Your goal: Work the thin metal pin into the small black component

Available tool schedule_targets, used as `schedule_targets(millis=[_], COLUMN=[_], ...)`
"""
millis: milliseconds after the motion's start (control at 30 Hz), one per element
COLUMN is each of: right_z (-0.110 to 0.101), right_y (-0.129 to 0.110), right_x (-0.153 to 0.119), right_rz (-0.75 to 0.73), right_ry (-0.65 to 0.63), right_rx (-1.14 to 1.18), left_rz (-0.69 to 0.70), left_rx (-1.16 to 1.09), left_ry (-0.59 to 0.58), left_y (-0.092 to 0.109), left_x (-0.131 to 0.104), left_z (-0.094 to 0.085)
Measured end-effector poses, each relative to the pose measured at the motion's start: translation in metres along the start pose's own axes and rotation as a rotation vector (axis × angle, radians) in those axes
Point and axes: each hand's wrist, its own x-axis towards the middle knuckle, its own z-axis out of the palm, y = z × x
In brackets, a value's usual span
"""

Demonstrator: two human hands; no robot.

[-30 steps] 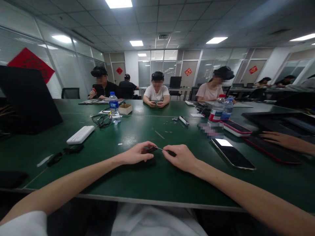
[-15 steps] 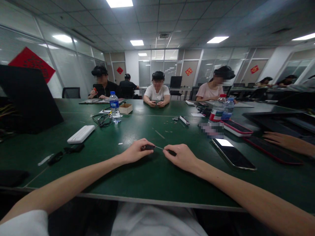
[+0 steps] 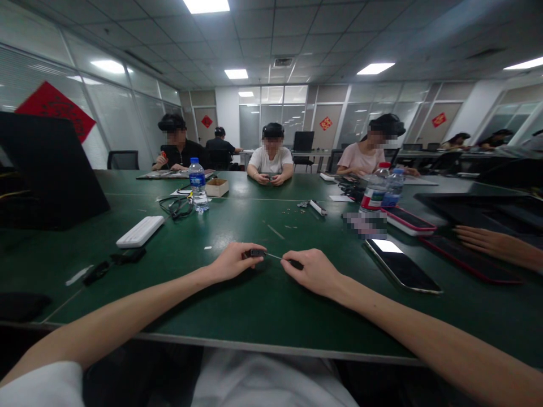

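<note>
My left hand point(image 3: 236, 261) pinches a small black part point(image 3: 255, 253) between thumb and fingers, just over the green table point(image 3: 237, 316). To its right, my right hand point(image 3: 313, 271) is closed on a screwdriver with a dark handle and a thin metal shaft point(image 3: 274, 256). The shaft points left, and its tip is at the right end of the black part; whether it touches is too small to tell. Much of the handle is hidden by my right fingers.
A phone point(image 3: 403, 265) lies right of my right arm, near another person's hand point(image 3: 496, 244). Bottles point(image 3: 374, 189) stand behind it. At left are a white power bank point(image 3: 141, 232), a water bottle point(image 3: 198, 186) and black cables point(image 3: 179, 208). A small box point(image 3: 217, 187) sits farther back.
The black part has turned slightly in my left hand, and my left fingers have shifted a little. My right hand has hardly moved. The other person's hand at right has shifted slightly.
</note>
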Motion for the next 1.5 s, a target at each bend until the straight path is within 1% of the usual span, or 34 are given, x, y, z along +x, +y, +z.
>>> schedule_targets(millis=[200,333,533,767,900,1133,1300,1400,1500], right_z=[-0.003,-0.005,-0.011,-0.014,-0.013,-0.008,-0.006,-0.004,-0.003], right_y=[-0.002,-0.003,-0.012,-0.022,-0.016,-0.003,0.003,0.003,-0.003], right_x=[0.000,-0.001,-0.004,-0.006,-0.006,-0.006,-0.006,-0.005,-0.004], right_rz=[0.001,-0.040,-0.052,-0.044,-0.104,-0.211,-0.244,-0.247,-0.277], right_ry=[-0.032,-0.055,-0.119,-0.163,-0.151,-0.019,0.011,0.030,0.026], right_rx=[-0.048,-0.168,-0.347,-0.401,-0.351,-0.177,-0.070,-0.001,0.062], left_rz=[0.019,0.043,0.066,0.178,0.183,0.170,0.169,0.160,0.176], left_rx=[0.043,0.096,0.155,0.274,0.252,0.127,0.038,-0.019,-0.011], left_ry=[-0.011,-0.002,-0.002,0.013,-0.001,-0.050,-0.068,-0.078,-0.151], left_y=[-0.002,-0.002,-0.003,-0.005,-0.005,-0.001,-0.001,0.002,0.008], left_x=[0.000,0.000,-0.001,-0.003,-0.004,-0.008,-0.010,-0.009,-0.008], left_z=[0.000,0.001,0.001,0.002,0.002,-0.005,-0.007,-0.006,-0.004])
